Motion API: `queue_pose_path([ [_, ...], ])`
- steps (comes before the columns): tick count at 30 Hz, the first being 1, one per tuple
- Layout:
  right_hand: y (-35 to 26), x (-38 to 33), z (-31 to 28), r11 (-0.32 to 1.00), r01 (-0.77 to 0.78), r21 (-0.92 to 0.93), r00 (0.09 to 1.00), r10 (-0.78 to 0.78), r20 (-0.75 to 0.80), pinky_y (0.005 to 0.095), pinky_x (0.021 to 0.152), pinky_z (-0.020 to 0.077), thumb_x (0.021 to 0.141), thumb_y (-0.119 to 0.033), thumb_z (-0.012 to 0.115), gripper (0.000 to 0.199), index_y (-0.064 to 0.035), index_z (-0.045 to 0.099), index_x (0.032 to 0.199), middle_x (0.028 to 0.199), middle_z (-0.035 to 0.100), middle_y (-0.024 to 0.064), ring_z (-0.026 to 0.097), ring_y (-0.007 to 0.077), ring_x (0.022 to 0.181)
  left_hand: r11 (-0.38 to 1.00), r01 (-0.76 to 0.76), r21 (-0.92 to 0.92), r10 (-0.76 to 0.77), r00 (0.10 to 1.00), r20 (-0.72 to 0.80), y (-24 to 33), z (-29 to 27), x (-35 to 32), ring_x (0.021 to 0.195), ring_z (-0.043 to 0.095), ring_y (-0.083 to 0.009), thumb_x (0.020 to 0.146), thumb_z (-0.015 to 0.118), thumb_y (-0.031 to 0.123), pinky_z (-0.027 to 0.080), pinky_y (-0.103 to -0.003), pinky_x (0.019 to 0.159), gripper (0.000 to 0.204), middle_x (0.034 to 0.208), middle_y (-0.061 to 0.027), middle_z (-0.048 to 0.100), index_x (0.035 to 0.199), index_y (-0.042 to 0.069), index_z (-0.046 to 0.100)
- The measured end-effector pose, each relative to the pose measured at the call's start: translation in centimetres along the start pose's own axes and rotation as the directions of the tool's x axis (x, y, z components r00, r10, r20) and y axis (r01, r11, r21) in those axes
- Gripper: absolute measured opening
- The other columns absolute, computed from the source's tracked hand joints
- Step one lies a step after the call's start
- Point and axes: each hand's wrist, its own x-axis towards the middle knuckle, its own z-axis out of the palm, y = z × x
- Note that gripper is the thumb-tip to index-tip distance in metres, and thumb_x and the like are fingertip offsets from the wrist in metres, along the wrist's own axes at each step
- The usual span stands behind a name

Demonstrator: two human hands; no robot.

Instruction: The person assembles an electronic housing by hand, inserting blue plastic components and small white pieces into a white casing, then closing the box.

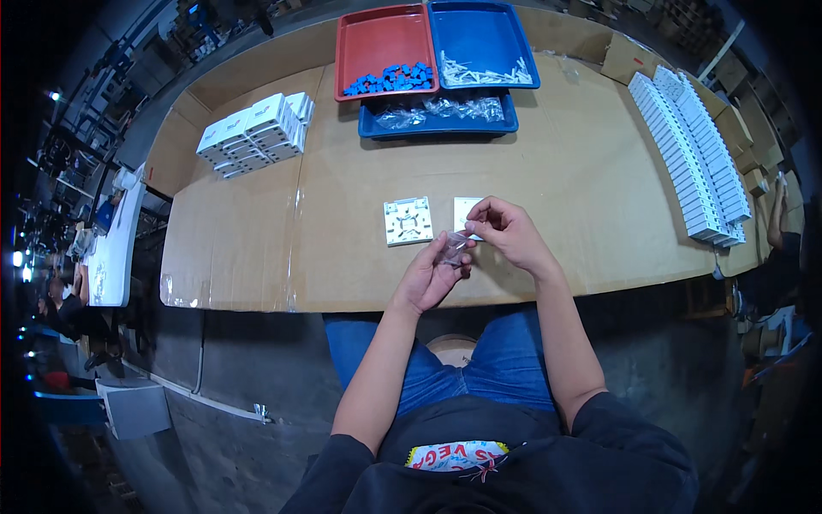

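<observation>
Left hand grip (431, 276) is closed around a small clear plastic bag (451, 248), fingers curled under it; right hand grip (505, 230) is pinched shut on the bag's top edge, thumb against fingertips. The bag hangs between both hands just above the near edge of the cardboard-covered surface (342, 214), in front of the square white base plate (408, 221) and just left of the white cover (467, 210) that the right hand partly hides. Contents of the bag are too small to tell. Risks as I judge them: the film is slick and thin, so a pinch that slips or a sudden tear could spill whatever is inside, and the hands sit right at the surface edge, so loose bits would likely drop into the lap or onto the floor rather than on the cardboard. The right wrist is close over the white cover, so a jerk could knock it. The base plate lies open side up and could catch stray parts. The red tray (385, 38), the blue trays (479, 34) and the stacks of white boxes (257, 133) are well apart, so no snag risk there.
</observation>
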Motion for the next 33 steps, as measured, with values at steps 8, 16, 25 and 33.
queue_pose_path([
  [8,-1.3,-0.3,-0.5,0.985,-0.123,-0.121,0.981,0.139,0.136,0.0228,0.070,0.0485,0.098,-0.007,0.072,0.015,0.0011,0.075,0.109,0.097,0.070,0.0020,0.061,0.0066,0.078,1.000,0.019,-0.008,-0.019,1.000,-0.005,0.0,-0.5,0.0,0.097,0.062,-0.0189,0.112,0.045,0.042,0.053,-0.037,0.089,0.046,0.119,-0.0090,0.067,0.135,0.004,0.058],
  [16,-2.9,0.6,-0.3,0.930,0.012,-0.367,0.995,0.027,0.098,0.0242,0.065,0.0446,0.092,-0.013,0.076,0.018,-0.0036,0.078,0.108,0.084,0.071,0.0001,0.056,0.0061,0.071,1.000,0.017,-0.001,-0.017,1.000,-0.008,-0.2,-0.5,-0.1,0.096,0.064,-0.0186,0.113,0.044,0.041,0.053,-0.035,0.088,0.046,0.120,-0.0106,0.069,0.136,0.004,0.058],
  [25,-4.5,1.5,-0.6,0.876,0.121,-0.466,0.959,0.018,0.282,0.0343,0.072,0.0518,0.088,-0.011,0.075,0.015,-0.0007,0.076,0.100,0.087,0.072,0.0104,0.065,0.0201,0.076,1.000,0.028,-0.007,-0.028,1.000,0.005,0.2,-0.2,0.0,0.095,0.065,-0.0183,0.113,0.043,0.041,0.053,-0.034,0.087,0.045,0.119,-0.0103,0.068,0.133,0.003,0.059],
  [33,-2.8,2.5,-0.9,0.890,0.214,-0.403,0.898,-0.017,0.439,0.0323,0.083,0.0529,0.090,-0.006,0.075,0.011,0.0003,0.075,0.099,0.100,0.069,0.0087,0.067,0.0199,0.089,0.999,0.045,-0.005,-0.045,0.999,-0.025,0.0,-0.5,-0.1,0.097,0.064,-0.0181,0.111,0.051,0.038,0.053,-0.036,0.090,0.038,0.113,-0.0041,0.067,0.133,0.008,0.060],
])
